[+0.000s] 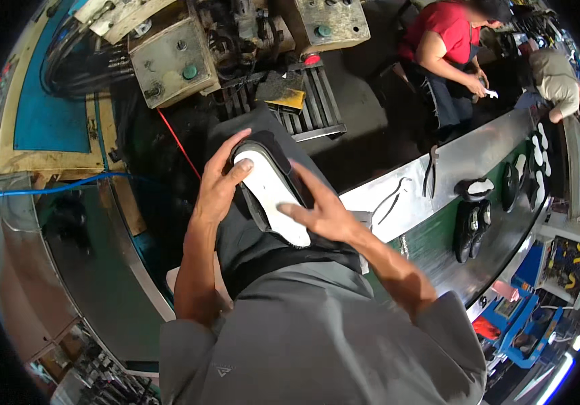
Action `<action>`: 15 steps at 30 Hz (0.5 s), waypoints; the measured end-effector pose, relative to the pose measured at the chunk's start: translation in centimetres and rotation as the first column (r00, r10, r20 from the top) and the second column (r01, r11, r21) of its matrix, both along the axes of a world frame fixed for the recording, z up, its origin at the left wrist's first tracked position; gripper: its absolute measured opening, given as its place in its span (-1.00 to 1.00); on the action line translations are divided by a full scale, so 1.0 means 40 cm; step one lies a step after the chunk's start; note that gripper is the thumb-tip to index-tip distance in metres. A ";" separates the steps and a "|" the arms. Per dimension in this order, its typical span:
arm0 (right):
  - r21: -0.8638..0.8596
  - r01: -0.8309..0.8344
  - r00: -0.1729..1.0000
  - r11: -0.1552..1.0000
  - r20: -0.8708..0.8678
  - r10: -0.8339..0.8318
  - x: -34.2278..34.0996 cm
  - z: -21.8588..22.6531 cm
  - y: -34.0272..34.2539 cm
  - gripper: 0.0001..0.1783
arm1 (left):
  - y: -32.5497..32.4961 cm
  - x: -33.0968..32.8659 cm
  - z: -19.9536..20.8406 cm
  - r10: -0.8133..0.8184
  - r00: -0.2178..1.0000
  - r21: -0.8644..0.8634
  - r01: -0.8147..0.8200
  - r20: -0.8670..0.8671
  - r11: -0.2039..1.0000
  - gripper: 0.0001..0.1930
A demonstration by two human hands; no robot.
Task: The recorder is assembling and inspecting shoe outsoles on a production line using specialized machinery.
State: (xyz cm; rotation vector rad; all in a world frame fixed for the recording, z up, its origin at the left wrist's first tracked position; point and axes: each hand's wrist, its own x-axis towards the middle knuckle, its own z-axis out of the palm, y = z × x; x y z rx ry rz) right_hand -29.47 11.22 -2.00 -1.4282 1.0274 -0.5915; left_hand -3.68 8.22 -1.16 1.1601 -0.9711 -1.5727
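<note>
A black shoe upper [257,210] is held bottom-up over my lap, with a white insole board [268,189] showing along its underside. My left hand [219,182] grips the toe end from the left, its thumb pressed on the white board. On the right side, my right hand [320,210] holds the shoe, fingers along the black edge and thumb over the board near the heel end; it is slightly blurred. What lies beneath the shoe is hidden.
To the right, pliers [430,173] lie on a metal ledge [371,196]. Beyond it, black shoes [467,231] and white insole boards rest on a green conveyor [432,233]. Ahead stands a machine with control boxes [172,64]. A co-worker in red [438,40] holds a white piece.
</note>
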 end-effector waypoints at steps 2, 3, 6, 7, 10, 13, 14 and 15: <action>-0.103 -0.022 0.998 0.994 -0.066 0.015 0.044 0.051 -0.075 0.08 | 0.002 0.003 -0.010 -0.015 0.999 -0.043 0.016 0.028 0.999 -0.28; -0.070 -0.013 0.999 0.997 -0.049 0.009 0.061 0.067 -0.105 0.07 | -0.001 -0.002 -0.009 -0.027 0.998 -0.089 0.031 0.049 0.996 -0.29; -0.102 -0.036 0.998 0.994 -0.057 0.030 0.065 0.065 -0.145 0.02 | -0.022 -0.016 0.015 -0.048 0.994 -0.100 0.058 0.102 0.993 -0.33; -0.113 -0.014 0.996 0.993 -0.085 0.005 0.063 0.081 -0.135 -0.02 | -0.023 -0.023 0.017 -0.054 0.994 -0.099 0.064 0.098 0.993 -0.33; -0.286 0.036 0.989 0.958 -0.125 -0.075 0.065 0.061 -0.119 -0.10 | -0.022 -0.043 0.008 -0.026 0.970 -0.180 0.071 0.241 0.981 -0.41; -0.453 0.094 0.975 0.887 -0.140 -0.174 0.087 0.036 -0.095 -0.13 | -0.021 -0.060 -0.025 0.072 0.947 -0.289 0.024 0.313 0.957 -0.48; -0.467 0.126 0.963 0.875 -0.154 -0.221 0.091 0.034 -0.090 -0.14 | -0.022 -0.062 -0.035 0.088 0.947 -0.307 0.012 0.309 0.952 -0.51; -0.465 0.128 0.962 0.876 -0.156 -0.224 0.088 0.032 -0.091 -0.14 | -0.023 -0.064 -0.042 0.105 0.947 -0.324 -0.001 0.305 0.946 -0.54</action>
